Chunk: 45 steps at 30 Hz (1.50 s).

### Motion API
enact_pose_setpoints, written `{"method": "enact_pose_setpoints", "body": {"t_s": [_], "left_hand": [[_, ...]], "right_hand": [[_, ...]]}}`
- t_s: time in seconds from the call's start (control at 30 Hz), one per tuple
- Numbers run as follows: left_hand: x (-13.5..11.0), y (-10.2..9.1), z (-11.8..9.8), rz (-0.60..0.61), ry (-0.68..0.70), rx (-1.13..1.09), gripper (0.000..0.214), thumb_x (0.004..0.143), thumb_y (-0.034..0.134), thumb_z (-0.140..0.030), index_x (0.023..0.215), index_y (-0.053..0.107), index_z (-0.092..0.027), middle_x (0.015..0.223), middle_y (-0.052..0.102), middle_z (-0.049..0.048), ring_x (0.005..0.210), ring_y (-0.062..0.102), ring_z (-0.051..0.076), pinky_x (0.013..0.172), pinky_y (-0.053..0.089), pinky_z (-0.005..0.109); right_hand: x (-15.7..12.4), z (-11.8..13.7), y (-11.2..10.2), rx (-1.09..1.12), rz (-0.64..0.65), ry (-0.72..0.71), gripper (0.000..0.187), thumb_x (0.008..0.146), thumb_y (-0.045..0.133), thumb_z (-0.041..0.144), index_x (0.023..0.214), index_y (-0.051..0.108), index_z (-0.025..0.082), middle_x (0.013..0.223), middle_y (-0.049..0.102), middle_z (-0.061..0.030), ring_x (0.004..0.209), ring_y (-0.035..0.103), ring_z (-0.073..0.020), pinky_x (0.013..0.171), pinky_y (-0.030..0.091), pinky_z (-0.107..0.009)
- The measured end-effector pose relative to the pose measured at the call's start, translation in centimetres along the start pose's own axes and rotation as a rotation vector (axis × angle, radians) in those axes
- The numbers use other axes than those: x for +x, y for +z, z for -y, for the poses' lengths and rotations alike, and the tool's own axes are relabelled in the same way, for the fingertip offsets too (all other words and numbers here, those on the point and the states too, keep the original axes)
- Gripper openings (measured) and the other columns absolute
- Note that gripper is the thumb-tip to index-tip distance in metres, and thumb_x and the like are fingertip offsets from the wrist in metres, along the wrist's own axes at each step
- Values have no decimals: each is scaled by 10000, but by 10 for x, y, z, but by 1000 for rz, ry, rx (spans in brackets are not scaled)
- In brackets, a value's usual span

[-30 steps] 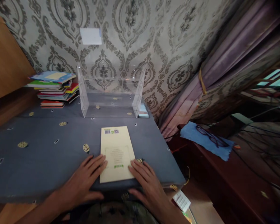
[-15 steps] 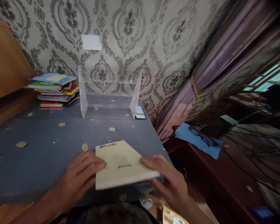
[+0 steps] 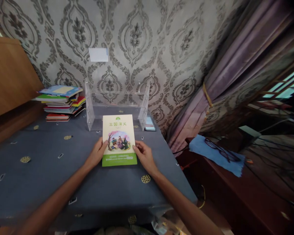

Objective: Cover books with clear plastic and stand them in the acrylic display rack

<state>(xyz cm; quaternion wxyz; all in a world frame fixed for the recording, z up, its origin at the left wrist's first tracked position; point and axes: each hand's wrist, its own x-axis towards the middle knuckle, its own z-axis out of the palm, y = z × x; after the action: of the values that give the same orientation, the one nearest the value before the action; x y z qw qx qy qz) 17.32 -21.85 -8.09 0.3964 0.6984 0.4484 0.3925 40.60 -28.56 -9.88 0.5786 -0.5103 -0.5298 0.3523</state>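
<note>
I hold a thin book (image 3: 118, 138) upright over the table, front cover toward me, with a cream top, a painted scene and a green band below. My left hand (image 3: 97, 152) grips its lower left edge, thumb on the cover. On the lower right edge my right hand (image 3: 143, 155) is closed the same way. The book is in front of a clear acrylic rack (image 3: 117, 106) that stands against the wall.
A stack of colourful books (image 3: 60, 101) lies at the back left of the grey-blue tablecloth (image 3: 46, 169). A wooden cabinet (image 3: 7, 75) is at the left. To the right hang purple curtains (image 3: 225, 78), beside a dark side table with glasses (image 3: 219, 147) on a blue cloth.
The book lay flat, back cover up, near the table's front edge. Both hands lifted it, turned it front cover up and carried it toward the acrylic rack.
</note>
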Motion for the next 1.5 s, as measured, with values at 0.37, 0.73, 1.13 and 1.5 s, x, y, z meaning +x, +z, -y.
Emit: {"method": "enact_pose_setpoints", "body": {"t_s": [0.37, 0.73, 1.13, 1.5], "left_hand": [[3, -4, -5, 325, -56, 533, 428, 930, 471, -383, 1299, 557, -183, 731, 687, 18, 622, 637, 198, 611, 439, 286], [17, 6, -12, 307, -25, 905, 253, 996, 448, -350, 1085, 612, -179, 961, 739, 108, 890, 688, 252, 734, 440, 314], [24, 6, -13, 285, -35, 929, 278, 998, 436, -379, 1087, 619, -188, 926, 727, 94, 869, 677, 245, 743, 450, 319], [63, 6, 22, 111, 276, 919, 231, 974, 450, -266, 1097, 629, -188, 1086, 635, 97, 1048, 562, 247, 952, 444, 375]], "right_hand": [[-5, -9, -25, -358, 48, 220, 373, 787, 594, 477, 932, 711, 155, 566, 604, 17, 471, 513, -131, 440, 376, -223], [-4, 9, -22, -464, 124, 221, 363, 865, 539, 399, 1016, 743, 140, 613, 641, -1, 482, 552, -142, 490, 409, -236], [5, 17, -19, -885, 172, 176, 320, 949, 531, 314, 1152, 739, 179, 828, 744, -65, 733, 672, -197, 651, 424, -258], [15, 15, 2, -1128, 148, -133, 316, 940, 548, 226, 1233, 655, 172, 1249, 626, -172, 1142, 598, -303, 938, 489, -399]]}}
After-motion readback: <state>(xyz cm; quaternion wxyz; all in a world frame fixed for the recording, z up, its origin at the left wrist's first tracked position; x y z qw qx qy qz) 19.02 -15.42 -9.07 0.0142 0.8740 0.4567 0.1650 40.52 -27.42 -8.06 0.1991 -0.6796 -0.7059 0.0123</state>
